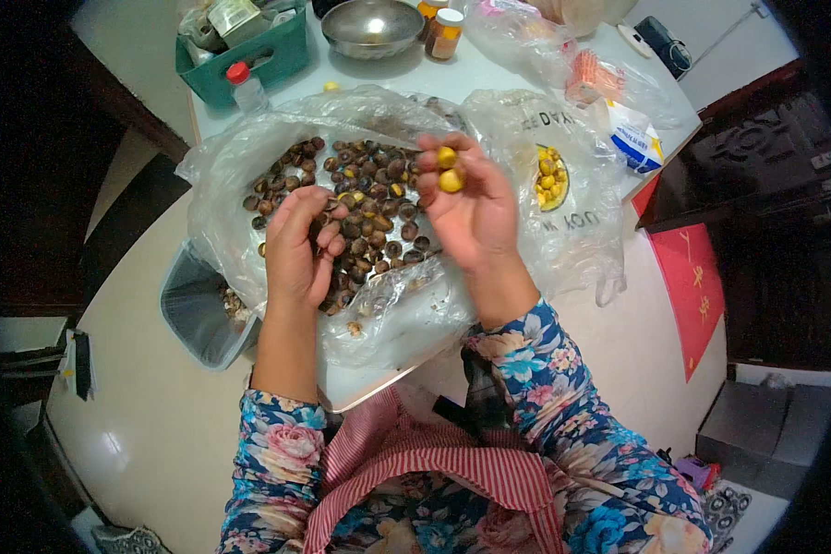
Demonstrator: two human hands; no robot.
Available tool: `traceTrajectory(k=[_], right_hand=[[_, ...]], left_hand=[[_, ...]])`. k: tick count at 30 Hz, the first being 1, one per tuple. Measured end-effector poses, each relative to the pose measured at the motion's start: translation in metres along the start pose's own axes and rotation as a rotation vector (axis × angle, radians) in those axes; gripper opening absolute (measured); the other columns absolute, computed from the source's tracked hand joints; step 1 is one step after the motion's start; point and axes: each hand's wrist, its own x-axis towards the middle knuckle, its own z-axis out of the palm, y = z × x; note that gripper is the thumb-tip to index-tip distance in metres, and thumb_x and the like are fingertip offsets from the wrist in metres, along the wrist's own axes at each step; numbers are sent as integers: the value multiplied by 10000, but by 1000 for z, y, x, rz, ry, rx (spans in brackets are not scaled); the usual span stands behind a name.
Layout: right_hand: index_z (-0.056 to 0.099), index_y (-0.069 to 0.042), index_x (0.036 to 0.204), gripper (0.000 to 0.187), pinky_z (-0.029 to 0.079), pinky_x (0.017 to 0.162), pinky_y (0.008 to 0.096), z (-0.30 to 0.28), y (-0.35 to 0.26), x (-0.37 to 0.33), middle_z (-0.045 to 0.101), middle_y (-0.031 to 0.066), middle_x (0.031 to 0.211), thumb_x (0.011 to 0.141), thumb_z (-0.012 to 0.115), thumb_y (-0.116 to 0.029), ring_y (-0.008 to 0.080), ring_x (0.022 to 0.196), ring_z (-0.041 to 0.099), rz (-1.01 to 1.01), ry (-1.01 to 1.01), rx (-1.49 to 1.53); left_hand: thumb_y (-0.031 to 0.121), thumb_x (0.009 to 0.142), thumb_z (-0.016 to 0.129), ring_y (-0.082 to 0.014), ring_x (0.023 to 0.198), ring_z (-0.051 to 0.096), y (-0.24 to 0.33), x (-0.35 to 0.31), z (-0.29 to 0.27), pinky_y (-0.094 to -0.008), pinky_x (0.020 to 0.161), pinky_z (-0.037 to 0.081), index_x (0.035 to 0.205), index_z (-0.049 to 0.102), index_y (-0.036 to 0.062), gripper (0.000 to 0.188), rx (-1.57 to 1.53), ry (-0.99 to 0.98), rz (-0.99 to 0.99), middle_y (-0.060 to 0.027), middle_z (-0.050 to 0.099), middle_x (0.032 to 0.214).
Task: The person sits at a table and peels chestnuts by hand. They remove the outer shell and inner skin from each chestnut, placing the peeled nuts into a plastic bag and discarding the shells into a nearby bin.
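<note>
My right hand (475, 208) is raised palm up at the right side of a heap of brown chestnuts (369, 175). Two peeled yellow chestnuts (449, 169) rest in its curled fingers. Over the left part of the heap, my left hand (300, 245) has its fingers drawn together; dark brown shows at the fingertips, but whether it is held cannot be made out. The heap lies on a crumpled clear plastic bag (222, 152) on the table. To the right, peeled yellow chestnuts (551, 180) are gathered in an oval patch amid another clear plastic bag (586, 217).
A grey bin (194, 309) with scraps inside stands below the table's left edge. Along the back are a green basket (282, 60), a red-capped bottle (246, 88), a metal bowl (372, 28) and an orange jar (444, 37). A white and blue packet (635, 137) lies at the right edge.
</note>
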Motion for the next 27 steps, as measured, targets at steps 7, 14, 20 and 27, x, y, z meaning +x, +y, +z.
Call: traceTrajectory(k=[7,14,20,27], right_hand=[[533,-2,1005,274,390,927,383,-22,-82,3,547,151,1074,913,422,-235,248,1011,498,-384,60,-14],[518,-34,1056,339,286,1011,387,-63,-134,8,536,113,1127,945,358,-312,224,1097,449,-653,405,-353],[503,-50,1084,366,248,1025,377,-72,-139,8,534,113,1142,943,346,-349,203,1142,426,-710,490,-485],[490,-27,1029,267,438,798,337,-61,-121,-8,546,108,1009,928,414,-261,194,910,524,-825,429,-416]], left_hand=[[127,834,547,-65,504,369,-4,0,1,-209,464,328,906,522,61,101,-15,-4,-15,-84,553,760],[131,839,536,-66,501,363,-8,3,0,-204,466,326,905,522,59,99,-20,-36,-14,-91,546,775],[129,840,532,-65,500,365,-9,1,0,-202,456,325,901,520,53,99,-23,-29,-21,-90,545,781],[117,838,531,-58,504,358,-8,-1,-10,-184,434,315,921,528,37,115,-144,-62,-16,-84,529,778]])
